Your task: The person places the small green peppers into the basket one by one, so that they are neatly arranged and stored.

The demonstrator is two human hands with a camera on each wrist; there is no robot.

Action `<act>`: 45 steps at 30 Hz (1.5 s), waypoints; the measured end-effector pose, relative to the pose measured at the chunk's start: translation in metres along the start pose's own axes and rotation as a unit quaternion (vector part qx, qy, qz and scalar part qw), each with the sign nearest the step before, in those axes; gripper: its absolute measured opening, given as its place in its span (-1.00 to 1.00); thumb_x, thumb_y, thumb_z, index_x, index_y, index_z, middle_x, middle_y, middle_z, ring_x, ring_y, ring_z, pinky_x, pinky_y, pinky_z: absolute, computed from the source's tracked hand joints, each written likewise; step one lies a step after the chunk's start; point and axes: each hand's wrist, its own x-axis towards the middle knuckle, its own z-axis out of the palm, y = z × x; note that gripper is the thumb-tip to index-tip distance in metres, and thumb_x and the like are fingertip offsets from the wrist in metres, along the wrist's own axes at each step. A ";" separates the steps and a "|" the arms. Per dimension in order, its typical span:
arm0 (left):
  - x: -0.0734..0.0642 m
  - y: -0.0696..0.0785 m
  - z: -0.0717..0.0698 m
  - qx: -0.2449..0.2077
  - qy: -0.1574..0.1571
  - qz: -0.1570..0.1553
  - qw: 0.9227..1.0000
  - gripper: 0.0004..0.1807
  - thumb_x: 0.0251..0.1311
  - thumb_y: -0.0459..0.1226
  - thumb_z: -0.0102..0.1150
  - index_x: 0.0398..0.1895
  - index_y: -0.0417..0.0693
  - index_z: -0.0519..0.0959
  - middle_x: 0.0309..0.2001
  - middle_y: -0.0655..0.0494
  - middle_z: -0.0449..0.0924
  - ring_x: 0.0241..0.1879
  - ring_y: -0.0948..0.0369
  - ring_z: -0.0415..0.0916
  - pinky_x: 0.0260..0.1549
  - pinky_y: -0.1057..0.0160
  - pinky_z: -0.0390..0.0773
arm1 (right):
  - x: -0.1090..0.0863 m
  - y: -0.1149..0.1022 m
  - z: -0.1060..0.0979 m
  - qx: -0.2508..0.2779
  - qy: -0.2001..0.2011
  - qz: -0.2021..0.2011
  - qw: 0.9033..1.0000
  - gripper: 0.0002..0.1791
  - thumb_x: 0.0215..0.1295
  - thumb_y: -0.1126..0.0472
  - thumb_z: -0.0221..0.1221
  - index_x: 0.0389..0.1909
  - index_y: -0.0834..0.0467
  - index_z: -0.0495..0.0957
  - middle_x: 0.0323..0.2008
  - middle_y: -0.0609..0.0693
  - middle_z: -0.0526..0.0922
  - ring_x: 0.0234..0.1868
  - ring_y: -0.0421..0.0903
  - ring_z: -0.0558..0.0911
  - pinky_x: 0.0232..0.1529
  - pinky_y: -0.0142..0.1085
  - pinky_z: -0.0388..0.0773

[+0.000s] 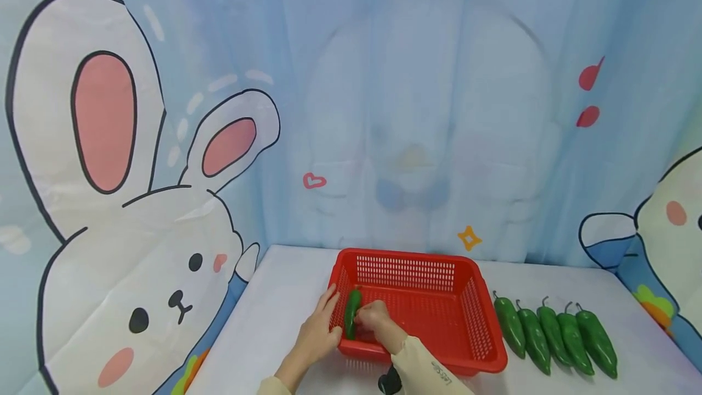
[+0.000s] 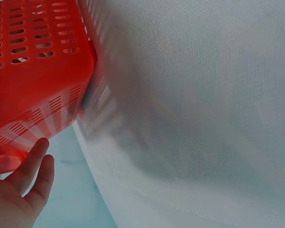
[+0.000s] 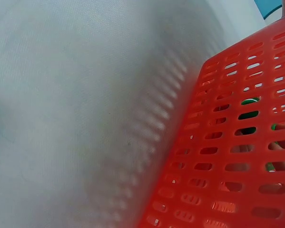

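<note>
A red plastic basket [image 1: 422, 297] with slotted walls stands on the table, and one green chili pepper [image 1: 353, 314] lies lengthwise inside its left end. My right hand [image 1: 377, 320] reaches over the near rim with curled fingers and grips this pepper at its right side. Green bits and fingers show through the slots of the basket wall [image 3: 209, 151] in the right wrist view; the fingertips are partly hidden. My left hand [image 1: 317, 331] is at the basket's left rim, fingers extended along the outside. The left wrist view shows its straight fingers [image 2: 37, 164] beside the basket wall.
Several green chili peppers [image 1: 551, 331] lie in a row on the white table [image 1: 631, 297], right of the basket, stems pointing away. Behind the table hangs a blue cartoon curtain [image 1: 417, 108], with a printed rabbit on the left.
</note>
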 end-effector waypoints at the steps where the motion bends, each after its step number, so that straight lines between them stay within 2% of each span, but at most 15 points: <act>1: 0.001 0.001 0.000 0.000 0.000 0.002 1.000 -0.22 -0.02 -0.34 0.03 0.42 -0.29 0.28 0.49 -0.02 0.12 0.29 -0.02 0.38 0.02 -0.17 0.53 | 0.000 -0.001 -0.001 0.002 0.003 0.000 1.000 -0.90 0.05 0.55 0.12 -0.45 0.43 0.61 -0.55 0.05 0.63 -0.47 -0.06 0.67 -0.31 -0.13 0.66; 7: 0.007 0.007 0.000 0.002 -0.001 0.008 1.000 -0.22 0.00 -0.34 0.04 0.43 -0.28 0.27 0.50 -0.02 0.11 0.33 -0.01 0.33 0.07 -0.15 0.50 | -0.001 -0.003 -0.011 0.009 0.024 -0.017 1.000 -0.79 0.06 0.54 0.13 -0.28 0.54 0.62 -0.39 0.17 0.67 -0.36 -0.02 0.67 -0.26 -0.13 0.64; 14: 0.009 0.012 -0.001 -0.003 0.001 0.008 1.000 -0.21 0.00 -0.34 0.03 0.44 -0.27 0.25 0.51 -0.04 0.10 0.33 -0.02 0.32 0.07 -0.16 0.49 | -0.004 -0.008 -0.025 0.004 0.035 -0.030 0.999 -0.72 0.11 0.50 0.17 -0.14 0.55 0.60 -0.22 0.30 0.66 -0.16 0.16 0.65 -0.15 -0.05 0.62; 26: 0.007 0.014 0.003 -0.008 0.003 0.003 1.000 -0.20 -0.01 -0.35 0.05 0.44 -0.29 0.26 0.51 -0.04 0.10 0.33 -0.04 0.32 0.04 -0.17 0.50 | -0.014 -0.012 -0.047 -0.018 0.031 -0.030 0.999 -0.71 0.16 0.46 0.17 -0.10 0.54 0.60 -0.15 0.32 0.64 -0.09 0.19 0.61 -0.12 -0.04 0.59; 30: 0.004 0.013 0.003 -0.007 0.010 0.003 1.000 -0.21 -0.03 -0.36 0.05 0.42 -0.30 0.27 0.50 -0.06 0.11 0.31 -0.05 0.35 -0.01 -0.18 0.53 | -0.022 -0.015 -0.053 0.020 0.007 -0.037 0.999 -0.69 0.22 0.46 0.14 -0.04 0.54 0.56 -0.10 0.36 0.62 -0.09 0.26 0.63 -0.10 0.03 0.60; 34: 0.002 0.011 0.000 -0.002 0.014 -0.002 1.000 -0.21 -0.03 -0.36 0.04 0.42 -0.30 0.27 0.50 -0.06 0.12 0.31 -0.06 0.35 -0.02 -0.21 0.53 | -0.031 -0.019 -0.061 0.062 -0.017 -0.048 0.997 -0.68 0.29 0.42 0.11 0.03 0.50 0.53 -0.04 0.36 0.61 0.00 0.34 0.60 -0.08 0.10 0.59; 40: 0.001 0.007 -0.002 0.004 0.014 -0.001 1.000 -0.20 -0.03 -0.36 0.04 0.43 -0.29 0.26 0.50 -0.06 0.11 0.30 -0.07 0.35 -0.04 -0.21 0.54 | -0.041 -0.023 -0.075 0.077 -0.029 -0.058 0.995 -0.63 0.33 0.34 0.15 0.11 0.44 0.52 0.03 0.37 0.60 0.05 0.32 0.59 -0.05 0.16 0.57; 45: -0.006 0.004 0.000 0.005 0.008 0.001 1.000 -0.19 -0.05 -0.35 0.04 0.43 -0.30 0.26 0.50 -0.05 0.12 0.28 -0.06 0.38 -0.11 -0.16 0.57 | -0.051 -0.021 -0.087 0.084 -0.024 -0.071 0.994 -0.62 0.31 0.35 0.17 0.12 0.42 0.53 0.03 0.38 0.60 0.01 0.26 0.64 -0.05 0.15 0.58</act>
